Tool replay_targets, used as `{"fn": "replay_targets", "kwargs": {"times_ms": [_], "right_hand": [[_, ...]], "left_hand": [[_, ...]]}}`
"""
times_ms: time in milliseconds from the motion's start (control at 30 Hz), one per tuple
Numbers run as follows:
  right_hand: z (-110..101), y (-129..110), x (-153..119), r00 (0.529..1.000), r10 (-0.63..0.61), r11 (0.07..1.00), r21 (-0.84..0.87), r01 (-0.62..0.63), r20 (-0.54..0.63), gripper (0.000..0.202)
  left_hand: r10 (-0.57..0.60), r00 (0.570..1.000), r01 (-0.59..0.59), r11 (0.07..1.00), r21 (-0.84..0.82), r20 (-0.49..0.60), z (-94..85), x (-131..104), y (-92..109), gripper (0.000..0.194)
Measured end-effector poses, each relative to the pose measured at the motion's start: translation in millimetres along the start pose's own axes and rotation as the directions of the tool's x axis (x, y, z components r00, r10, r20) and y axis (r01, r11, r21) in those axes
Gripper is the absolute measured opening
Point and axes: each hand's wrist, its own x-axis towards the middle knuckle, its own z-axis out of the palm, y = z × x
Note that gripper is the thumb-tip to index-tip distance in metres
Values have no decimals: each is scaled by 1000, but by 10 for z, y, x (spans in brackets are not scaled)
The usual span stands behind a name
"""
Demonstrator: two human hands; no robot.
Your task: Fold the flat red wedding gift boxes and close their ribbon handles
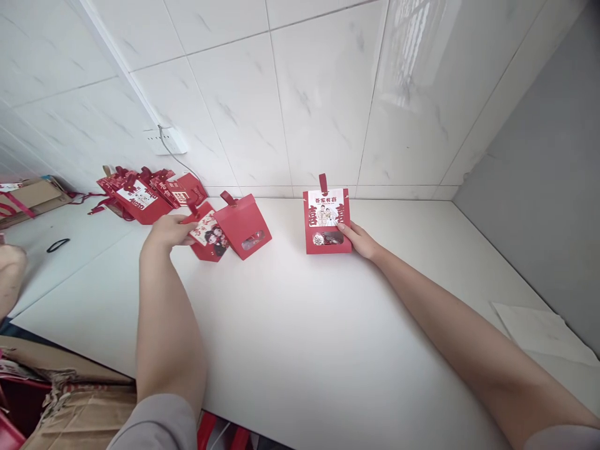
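Note:
With its thumb on the front edge, my right hand (360, 240) grips an upright red gift box (328, 245) that has a cartoon wedding couple, a small clear window and a ribbon loop on top. My left hand (167, 232) is closed around the side of a flatter red gift box (216, 251) printed with a couple; some of its fingers are hidden. Right beside that one stands another red gift box (244, 220), tilted, its window facing me and a ribbon loop on top.
Behind my left hand lies a pile of red gift boxes (140, 199) against the tiled wall. A cable runs from a wall socket (165, 141). At left are a cardboard box (42, 199), a black band (58, 245) and another person's hand (10, 275). Paper (539, 328) lies at right.

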Motion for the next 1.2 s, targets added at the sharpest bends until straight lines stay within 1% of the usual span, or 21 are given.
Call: {"fn": "replay_targets", "kwargs": {"times_ms": [67, 133, 200, 267, 333, 400, 467, 500, 533, 567, 600, 633, 667, 767, 867, 900, 933, 1000, 1067, 1133, 1200], "right_hand": [[2, -11, -6, 1000, -9, 1000, -1, 9, 9, 54], [4, -24, -12, 1000, -20, 1000, -3, 20, 11, 53], [7, -37, -16, 1000, -21, 1000, -13, 21, 3, 54], [9, -46, -15, 1000, -12, 1000, -26, 12, -9, 54], [9, -49, -10, 1000, -1, 1000, -31, 0, -18, 55], [5, -47, -3, 1000, 6, 1000, -25, -6, -19, 55], [-4, -41, 4, 1000, 9, 1000, -11, -9, -28, 55], [-9, -37, 7, 999, 12, 1000, -3, -12, -31, 55], [-15, -32, 11, 999, 13, 1000, 1, -13, -31, 55], [-22, -25, 14, 999, 11, 1000, -1, -11, -30, 54], [-29, -18, 18, 999, 4, 1000, -15, -4, -34, 54], [-36, -9, 22, 999, -11, 999, -43, 9, -43, 54], [-44, 0, 27, 998, -33, 996, -85, 28, -62, 54], [-74, 25, 36, 980, -111, 966, -250, 67, -168, 55], [-94, 23, 22, 944, -193, 919, -385, 79, -266, 55], [-90, 13, 10, 931, -226, 907, -411, 94, -285, 54], [-77, -1, -5, 917, -265, 897, -425, 120, -300, 53], [-21, -38, -38, 882, -342, 890, -413, 193, -325, 53], [72, -78, -66, 848, -394, 895, -358, 266, -355, 57], [183, -110, -87, 848, -393, 911, -275, 307, -356, 59], [286, -131, -108, 887, -350, 931, -211, 296, -300, 60]], "left_hand": [[-31, 981, 38, 999, -36, 193, 48, 90, 61, 18], [-39, 937, 71, 994, -80, 347, 150, 152, 129, 24], [-4, 895, 89, 982, -169, 446, 317, 158, 185, 37], [53, 864, 101, 956, -275, 501, 532, 107, 215, 52], [61, 816, 148, 939, -310, 574, 758, 23, 210, 66], [96, 706, 200, 923, -328, 701, 952, -55, 165, 76], [213, 549, 211, 900, -381, 808, 1082, -98, 92, 84], [284, 484, 192, 889, -417, 828, 1124, -103, 53, 87], [340, 428, 162, 883, -442, 837, 1153, -101, 17, 92], [375, 401, 122, 882, -454, 836, 1177, -96, -9, 98], [390, 402, 74, 888, -455, 828, 1201, -92, -24, 104], [390, 426, 24, 897, -441, 816, 1231, -95, -25, 108], [382, 471, -26, 907, -420, 796, 1272, -107, -14, 109], [351, 646, -128, 925, -358, 678, 1472, -197, 69, 102], [336, 838, -207, 925, -319, 431, 1730, -308, 148, 95], [327, 877, -232, 930, -286, 352, 1807, -335, 161, 93], [318, 899, -245, 935, -255, 301, 1875, -352, 167, 93], [326, 912, -260, 929, -264, 247, 1979, -361, 163, 96], [384, 896, -278, 876, -393, 222, 2043, -344, 148, 103], [473, 851, -293, 788, -542, 228, 2076, -318, 135, 109], [544, 779, -260, 733, -629, 312, 2082, -301, 130, 105]]}}
